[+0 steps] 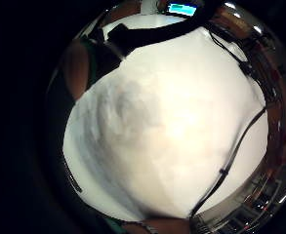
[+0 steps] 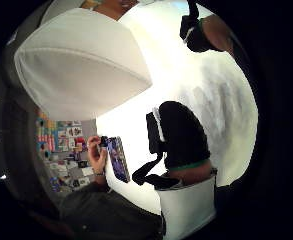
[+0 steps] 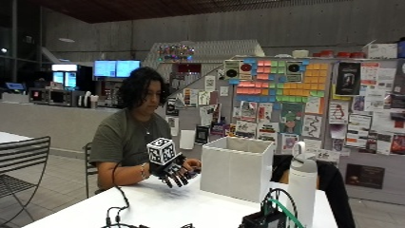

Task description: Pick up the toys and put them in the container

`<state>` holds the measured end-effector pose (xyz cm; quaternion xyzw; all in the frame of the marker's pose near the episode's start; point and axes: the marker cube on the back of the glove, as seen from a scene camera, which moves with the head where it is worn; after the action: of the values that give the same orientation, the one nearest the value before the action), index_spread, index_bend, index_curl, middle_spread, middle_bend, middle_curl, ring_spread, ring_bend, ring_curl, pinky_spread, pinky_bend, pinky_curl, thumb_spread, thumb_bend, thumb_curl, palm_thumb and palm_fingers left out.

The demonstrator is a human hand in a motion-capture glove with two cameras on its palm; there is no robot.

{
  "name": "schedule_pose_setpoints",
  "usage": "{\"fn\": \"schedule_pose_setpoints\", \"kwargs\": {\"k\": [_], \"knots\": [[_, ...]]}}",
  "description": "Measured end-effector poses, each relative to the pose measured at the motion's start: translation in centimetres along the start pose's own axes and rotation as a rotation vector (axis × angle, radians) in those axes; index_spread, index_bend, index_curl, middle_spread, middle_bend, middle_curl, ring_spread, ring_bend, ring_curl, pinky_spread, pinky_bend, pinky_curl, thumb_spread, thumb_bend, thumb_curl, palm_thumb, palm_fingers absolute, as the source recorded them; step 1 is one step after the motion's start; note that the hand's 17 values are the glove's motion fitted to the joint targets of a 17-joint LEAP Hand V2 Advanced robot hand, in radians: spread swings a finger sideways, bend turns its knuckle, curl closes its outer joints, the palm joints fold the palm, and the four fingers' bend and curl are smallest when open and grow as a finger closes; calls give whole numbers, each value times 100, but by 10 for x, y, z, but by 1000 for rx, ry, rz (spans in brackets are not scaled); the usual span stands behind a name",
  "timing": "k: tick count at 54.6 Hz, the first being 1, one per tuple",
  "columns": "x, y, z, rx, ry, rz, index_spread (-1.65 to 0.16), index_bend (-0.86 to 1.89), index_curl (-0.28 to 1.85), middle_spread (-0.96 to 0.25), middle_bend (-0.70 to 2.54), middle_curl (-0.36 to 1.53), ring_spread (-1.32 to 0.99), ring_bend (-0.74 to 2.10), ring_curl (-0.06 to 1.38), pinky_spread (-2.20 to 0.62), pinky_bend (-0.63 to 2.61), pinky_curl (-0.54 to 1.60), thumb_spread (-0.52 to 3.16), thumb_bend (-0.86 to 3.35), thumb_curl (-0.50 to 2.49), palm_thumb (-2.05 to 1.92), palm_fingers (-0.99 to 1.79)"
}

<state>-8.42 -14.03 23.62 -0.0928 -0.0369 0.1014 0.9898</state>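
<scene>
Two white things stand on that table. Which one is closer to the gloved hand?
The open-topped square container, right beside the gloved right hand. The tall bottle stands on the container's other side, away from the hand.

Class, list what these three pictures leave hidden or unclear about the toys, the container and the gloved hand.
- Toys: none shows in any view.
- Container inside: outside view, hidden by its white walls.
- Gloved right hand: outside view, too small to tell whether it holds anything.
- Table: little finger side view, only bare white surface.
</scene>
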Motion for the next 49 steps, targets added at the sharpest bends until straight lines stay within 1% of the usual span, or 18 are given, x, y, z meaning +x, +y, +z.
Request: {"fn": "schedule_pose_setpoints", "kwargs": {"k": [11, 32, 49], "knots": [[1, 1, 2, -12, 2, -5, -41, 27, 55, -9, 21, 51, -25, 50, 34, 0, 56, 31, 153, 0, 28, 0, 39], [5, -1, 0, 17, 37, 21, -41, 27, 55, -9, 20, 51, -25, 47, 33, 0, 56, 32, 153, 0, 28, 0, 38], [4, 0, 1, 9, 38, 33, -41, 30, 56, -8, 18, 47, -22, 39, 32, 0, 62, 34, 153, 0, 28, 0, 29]]}}
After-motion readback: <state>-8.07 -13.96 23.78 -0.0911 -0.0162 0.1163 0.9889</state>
